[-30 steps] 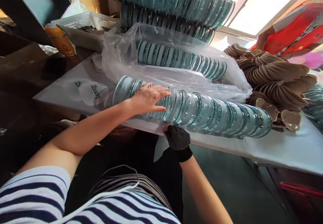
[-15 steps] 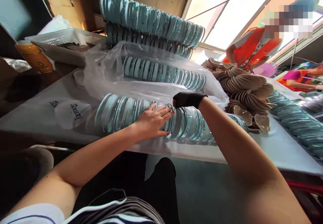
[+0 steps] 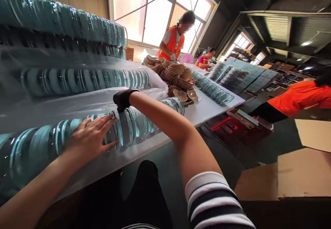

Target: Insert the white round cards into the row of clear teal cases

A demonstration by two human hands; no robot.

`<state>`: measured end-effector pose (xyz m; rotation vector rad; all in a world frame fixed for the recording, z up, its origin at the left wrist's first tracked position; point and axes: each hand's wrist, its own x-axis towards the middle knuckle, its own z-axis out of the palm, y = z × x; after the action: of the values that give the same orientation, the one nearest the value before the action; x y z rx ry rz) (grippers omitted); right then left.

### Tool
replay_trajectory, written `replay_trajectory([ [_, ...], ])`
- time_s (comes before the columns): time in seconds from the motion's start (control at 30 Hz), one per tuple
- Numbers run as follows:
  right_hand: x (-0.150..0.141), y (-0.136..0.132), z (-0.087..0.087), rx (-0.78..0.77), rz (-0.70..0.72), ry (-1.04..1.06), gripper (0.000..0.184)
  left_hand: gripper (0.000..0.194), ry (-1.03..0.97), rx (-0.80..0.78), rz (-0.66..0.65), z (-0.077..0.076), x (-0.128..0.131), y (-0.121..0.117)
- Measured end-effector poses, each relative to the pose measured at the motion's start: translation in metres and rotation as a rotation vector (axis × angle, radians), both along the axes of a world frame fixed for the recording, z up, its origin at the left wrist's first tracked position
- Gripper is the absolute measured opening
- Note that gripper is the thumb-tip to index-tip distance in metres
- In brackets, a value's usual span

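While the bare left hand lies flat with fingers spread on the near row of glass discs, the black-gloved right hand curls over the row's top; whether it grips a disc cannot be told. The row lies on its side along the white surface, beside more rows under clear plastic. Farther along sit tan heart-shaped pieces. Beyond, people in orange vests work beneath tall windows; cardboard lies on the floor.
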<state>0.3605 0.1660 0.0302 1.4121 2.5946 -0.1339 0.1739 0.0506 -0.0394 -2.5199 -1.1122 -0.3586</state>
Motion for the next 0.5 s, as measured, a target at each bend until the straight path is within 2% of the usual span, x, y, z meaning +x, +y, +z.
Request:
replay_trajectory([
  [0.13,0.006,-0.006,-0.005,0.121,0.049,0.06,0.026,0.068,0.056,-0.03,0.053,0.008,0.005,-0.005],
  [0.2,0.012,-0.014,-0.005,0.206,0.015,0.082,0.028,0.071,0.05,-0.049,0.062,0.012,0.007,-0.007],
  [0.27,0.02,-0.029,-0.006,0.263,0.018,0.114,0.034,0.072,0.038,-0.065,0.075,0.015,0.008,-0.008],
  [0.33,0.027,-0.055,-0.012,0.281,-0.008,0.151,0.032,0.073,0.026,-0.074,0.085,0.017,0.009,-0.01],
  [0.4,0.03,-0.091,-0.031,0.293,-0.083,0.191,0.028,0.074,0.022,-0.083,0.085,0.019,0.009,-0.011],
  [0.5,0.018,-0.146,-0.084,0.307,-0.157,0.224,0.031,0.075,0.024,-0.098,0.068,0.019,0.008,-0.012],
])
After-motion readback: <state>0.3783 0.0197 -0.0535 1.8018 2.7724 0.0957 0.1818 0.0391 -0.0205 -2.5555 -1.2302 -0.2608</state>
